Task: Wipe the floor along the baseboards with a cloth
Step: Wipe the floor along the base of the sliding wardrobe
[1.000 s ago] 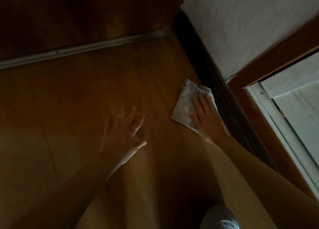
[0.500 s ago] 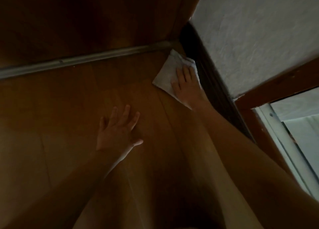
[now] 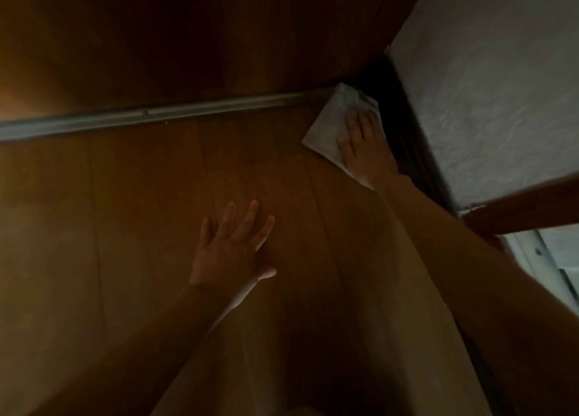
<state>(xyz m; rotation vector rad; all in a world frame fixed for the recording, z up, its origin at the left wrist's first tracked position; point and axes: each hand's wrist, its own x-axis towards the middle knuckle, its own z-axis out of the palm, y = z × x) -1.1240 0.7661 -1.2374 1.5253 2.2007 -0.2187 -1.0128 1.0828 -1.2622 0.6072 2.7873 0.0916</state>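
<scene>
A pale cloth (image 3: 332, 124) lies flat on the brown wooden floor (image 3: 150, 202), pushed into the corner where the dark baseboard (image 3: 404, 133) meets a metal floor rail. My right hand (image 3: 363, 146) presses down on the cloth with fingers stretched out, right beside the baseboard. My left hand (image 3: 232, 246) rests flat on the bare floor with fingers spread, holding nothing, well to the left and nearer to me than the cloth.
A grey metal rail (image 3: 156, 116) runs along the foot of a dark wooden panel (image 3: 188, 33) at the back. A white textured wall (image 3: 488, 86) rises above the baseboard. A brown frame and a white sill (image 3: 532, 259) sit at the right.
My right hand has slid the cloth along the baseboard away from me, up into the corner by the rail. My left hand has stayed planted on the floor.
</scene>
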